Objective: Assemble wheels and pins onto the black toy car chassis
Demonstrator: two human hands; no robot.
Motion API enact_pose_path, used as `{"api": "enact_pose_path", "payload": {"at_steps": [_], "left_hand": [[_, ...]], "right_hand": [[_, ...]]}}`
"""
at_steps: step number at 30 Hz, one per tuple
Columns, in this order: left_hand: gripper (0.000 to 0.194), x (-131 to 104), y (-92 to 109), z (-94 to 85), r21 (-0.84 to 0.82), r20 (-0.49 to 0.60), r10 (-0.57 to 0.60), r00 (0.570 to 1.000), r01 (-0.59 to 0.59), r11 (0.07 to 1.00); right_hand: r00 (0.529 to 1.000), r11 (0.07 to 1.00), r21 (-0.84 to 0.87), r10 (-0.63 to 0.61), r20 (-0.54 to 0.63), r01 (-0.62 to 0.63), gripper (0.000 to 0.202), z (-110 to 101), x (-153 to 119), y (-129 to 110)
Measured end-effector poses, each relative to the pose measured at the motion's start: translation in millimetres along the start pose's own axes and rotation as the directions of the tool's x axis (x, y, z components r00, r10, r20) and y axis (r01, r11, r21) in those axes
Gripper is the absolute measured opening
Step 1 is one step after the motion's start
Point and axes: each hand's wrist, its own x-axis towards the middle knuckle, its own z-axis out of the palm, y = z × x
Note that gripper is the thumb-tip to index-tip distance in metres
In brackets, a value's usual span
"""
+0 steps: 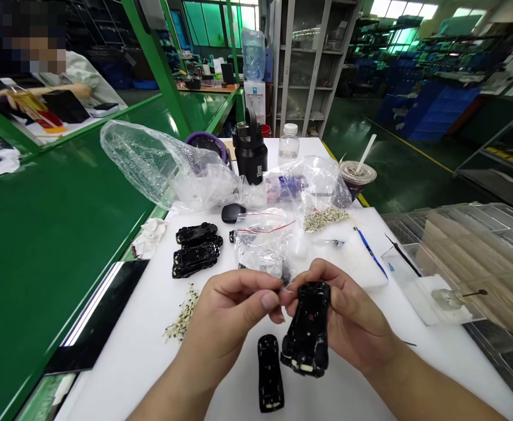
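Note:
My right hand is wrapped round the upper end of a black toy car body, which it holds tilted over the white table. Beside that end, the thumb and forefinger of my left hand are pinched together; whatever is between them is too small to make out. A second, narrower black car part lies on the table below my hands. Several black car bodies lie at the left. A pile of small pale and black pieces is near my left hand, partly hidden by it.
Clear plastic bags, a black mouse, a black bottle and a drink cup stand or lie farther back. A blue tool and a clear tray are at the right. Another person sits at the upper left.

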Motion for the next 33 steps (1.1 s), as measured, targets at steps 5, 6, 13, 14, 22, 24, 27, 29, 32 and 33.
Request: {"api": "enact_pose_path", "payload": {"at_steps": [5, 6, 13, 14, 22, 24, 27, 29, 32, 33], "left_hand": [[0.008, -1.5, 0.8, -0.7, -0.007, 0.027, 0.001, 1.000, -0.001, 1.000], [0.007, -1.6, 1.1, -0.5, -0.008, 0.026, -0.002, 1.000, 0.002, 1.000], [0.004, -0.5, -0.2, 1.4, 0.064, -0.037, 0.062, 0.997, -0.059, 0.996], [0.005, -1.1, -0.6, 1.6, 0.101, -0.058, 0.091, 0.994, -0.085, 0.991], [0.025, -9.6, 1.9, 7.1, 0.439, 0.009, 0.320, 0.947, -0.291, 0.850], [0.029, -10.6, 1.8, 7.8, 0.438, -0.014, 0.313, 0.950, -0.275, 0.856], [0.033, -11.1, 1.0, 8.5, 0.440, -0.062, 0.302, 0.951, -0.245, 0.864], [0.036, -11.0, 0.8, 9.5, 0.459, -0.069, 0.317, 0.946, -0.252, 0.852], [0.040, -10.7, 0.8, 11.2, 0.489, -0.042, 0.346, 0.937, -0.283, 0.825], [0.041, -10.7, 0.7, 11.3, 0.500, -0.034, 0.354, 0.934, -0.291, 0.816]], "right_hand": [[1.000, 1.000, 0.003, 0.013, 0.018, -0.013, 0.016, 0.0, -1.0, -0.6], [1.000, 1.000, 0.001, 0.013, 0.017, -0.013, 0.015, 0.0, -0.8, -0.6], [1.000, 1.000, 0.004, 0.023, 0.010, -0.023, 0.017, 0.2, -0.4, -3.3], [1.000, 1.000, 0.005, 0.026, 0.015, -0.026, 0.017, 0.5, -0.6, -4.4], [0.998, 1.000, -0.006, 0.001, 0.064, 0.000, 0.019, 2.3, 0.2, -6.1], [0.997, 1.000, -0.010, -0.004, 0.071, 0.005, 0.020, 1.9, 0.1, -5.3], [0.998, 1.000, -0.007, -0.003, 0.070, 0.003, 0.021, 1.1, -0.9, -5.4], [0.998, 1.000, -0.010, -0.001, 0.071, 0.002, 0.021, 0.7, -1.5, -6.1], [0.997, 1.000, -0.023, -0.002, 0.074, 0.004, 0.021, 0.8, -2.1, -6.9], [0.997, 1.000, -0.030, -0.003, 0.074, 0.006, 0.022, 0.9, -2.2, -6.9]]}}
